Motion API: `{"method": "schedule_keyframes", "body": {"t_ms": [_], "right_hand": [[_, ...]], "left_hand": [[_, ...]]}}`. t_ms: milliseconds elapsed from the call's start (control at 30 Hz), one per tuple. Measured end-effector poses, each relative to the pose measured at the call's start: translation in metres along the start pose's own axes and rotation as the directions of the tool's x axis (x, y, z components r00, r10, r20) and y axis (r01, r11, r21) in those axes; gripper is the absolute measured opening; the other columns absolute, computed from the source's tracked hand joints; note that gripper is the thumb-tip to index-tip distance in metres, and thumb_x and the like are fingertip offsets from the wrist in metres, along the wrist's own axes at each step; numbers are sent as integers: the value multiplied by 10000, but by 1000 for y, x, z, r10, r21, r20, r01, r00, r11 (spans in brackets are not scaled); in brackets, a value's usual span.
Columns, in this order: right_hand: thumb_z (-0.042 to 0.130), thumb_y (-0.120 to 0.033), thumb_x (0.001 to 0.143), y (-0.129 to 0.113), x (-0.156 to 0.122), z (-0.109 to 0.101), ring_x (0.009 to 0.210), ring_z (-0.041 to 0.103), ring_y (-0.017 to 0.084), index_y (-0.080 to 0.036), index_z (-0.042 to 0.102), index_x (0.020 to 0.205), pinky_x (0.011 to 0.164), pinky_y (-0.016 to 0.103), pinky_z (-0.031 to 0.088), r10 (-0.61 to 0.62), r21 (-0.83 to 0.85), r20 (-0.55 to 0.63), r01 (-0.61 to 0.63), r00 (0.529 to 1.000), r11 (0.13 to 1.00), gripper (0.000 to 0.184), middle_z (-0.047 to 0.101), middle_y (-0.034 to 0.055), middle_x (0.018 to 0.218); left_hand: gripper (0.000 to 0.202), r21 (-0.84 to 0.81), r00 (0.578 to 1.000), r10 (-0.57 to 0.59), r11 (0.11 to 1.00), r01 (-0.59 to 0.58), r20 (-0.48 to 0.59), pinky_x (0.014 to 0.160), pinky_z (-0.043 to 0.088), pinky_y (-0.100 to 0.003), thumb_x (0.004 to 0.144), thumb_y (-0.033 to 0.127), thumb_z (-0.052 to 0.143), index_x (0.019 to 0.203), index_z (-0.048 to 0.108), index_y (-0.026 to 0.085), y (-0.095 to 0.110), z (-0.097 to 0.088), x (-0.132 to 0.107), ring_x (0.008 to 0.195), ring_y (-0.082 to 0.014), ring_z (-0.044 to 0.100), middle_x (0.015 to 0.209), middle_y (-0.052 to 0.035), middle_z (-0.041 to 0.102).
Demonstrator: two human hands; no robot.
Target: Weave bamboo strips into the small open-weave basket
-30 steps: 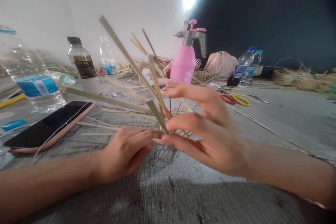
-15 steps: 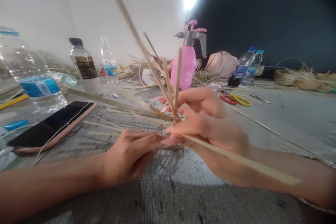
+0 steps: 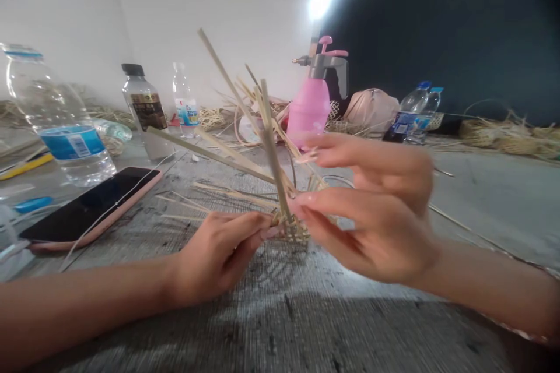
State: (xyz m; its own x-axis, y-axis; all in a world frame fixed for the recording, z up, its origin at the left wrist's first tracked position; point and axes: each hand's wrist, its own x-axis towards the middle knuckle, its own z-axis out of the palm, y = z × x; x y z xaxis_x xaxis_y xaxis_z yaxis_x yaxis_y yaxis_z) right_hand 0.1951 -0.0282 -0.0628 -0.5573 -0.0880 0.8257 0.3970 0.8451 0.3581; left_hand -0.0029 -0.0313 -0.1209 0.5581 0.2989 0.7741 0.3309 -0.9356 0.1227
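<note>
A small woven bamboo piece [image 3: 298, 233] rests on the grey surface, with long pale bamboo strips [image 3: 227, 73] fanning up and leftward from it. My left hand [image 3: 227, 250] is closed, thumb and fingertips pinching the left edge of the weave. At the upright strips' base, my right hand [image 3: 380, 204] brings thumb and index finger together on a bamboo strip [image 3: 276, 169]. The other fingers of that hand are bent and held apart above. Fingertips hide part of the weave.
At left are a phone [image 3: 91, 204] with a white cable, a large water bottle [image 3: 74, 140] and a black-capped bottle [image 3: 146, 111]. Behind stand a pink spray bottle [image 3: 308, 108] and more bottles [image 3: 409, 111]. Loose strips [image 3: 472, 233] lie right.
My right hand has moved right and opened its upper fingers. The strip that crossed over it no longer lies there; a strip now stands upright in front. My left hand stays nearly still.
</note>
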Motion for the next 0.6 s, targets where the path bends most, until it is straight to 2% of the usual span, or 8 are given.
{"method": "schedule_keyframes", "body": {"t_ms": [100,167,267,333,433,500,600], "right_hand": [[563,-127,804,-5,-2,4,1106,546,214,-202,532,963,970,422,501,116,39,-12,-116,993,993,178,518,73,1057],[574,-142,803,-7,-3,7,1103,542,223,-191,508,1050,962,425,497,156,25,-31,-155,987,988,260,551,95,1062],[599,-212,800,-3,-10,13,1171,512,256,-125,486,1153,1003,465,453,165,-76,15,-163,986,984,380,547,169,1175],[583,-262,813,3,-19,19,1248,458,284,-78,442,1244,1029,489,421,140,-164,122,-119,983,979,490,499,216,1278],[529,-326,831,10,-33,30,1343,351,308,-28,315,1371,1078,514,349,98,-207,308,-33,946,978,653,430,240,1379],[514,-368,829,12,-42,36,1366,311,315,-20,258,1411,1099,540,297,91,-208,333,-21,938,978,725,424,231,1399],[513,-385,808,11,-49,40,1351,333,331,2,278,1404,1085,555,296,91,-241,312,-14,946,970,749,442,240,1383]], "left_hand": [[147,-28,999,-51,998,51,14,560,437,-115,895,81,425,872,541,167,-1,0,0,587,-40,582,710,34,646],[148,-48,984,-177,983,177,6,538,429,-128,900,120,434,817,544,173,-2,0,0,543,-43,551,651,51,616],[210,-118,903,-427,900,419,-50,544,444,-167,921,230,422,775,562,173,-6,0,1,568,-72,557,634,38,603],[248,-169,849,-521,848,503,-85,559,454,-195,920,293,424,767,575,170,-9,1,1,605,-94,562,656,23,608],[253,-205,825,-556,823,529,-102,577,459,-212,904,320,451,738,572,173,-12,3,2,629,-105,548,673,16,604],[245,-209,828,-551,826,524,-104,582,461,-215,902,317,454,744,578,177,-13,4,2,631,-106,541,671,18,601],[232,-194,834,-542,834,517,-102,579,458,-212,900,306,457,762,591,175,-14,4,0,622,-104,537,661,22,599]]}}
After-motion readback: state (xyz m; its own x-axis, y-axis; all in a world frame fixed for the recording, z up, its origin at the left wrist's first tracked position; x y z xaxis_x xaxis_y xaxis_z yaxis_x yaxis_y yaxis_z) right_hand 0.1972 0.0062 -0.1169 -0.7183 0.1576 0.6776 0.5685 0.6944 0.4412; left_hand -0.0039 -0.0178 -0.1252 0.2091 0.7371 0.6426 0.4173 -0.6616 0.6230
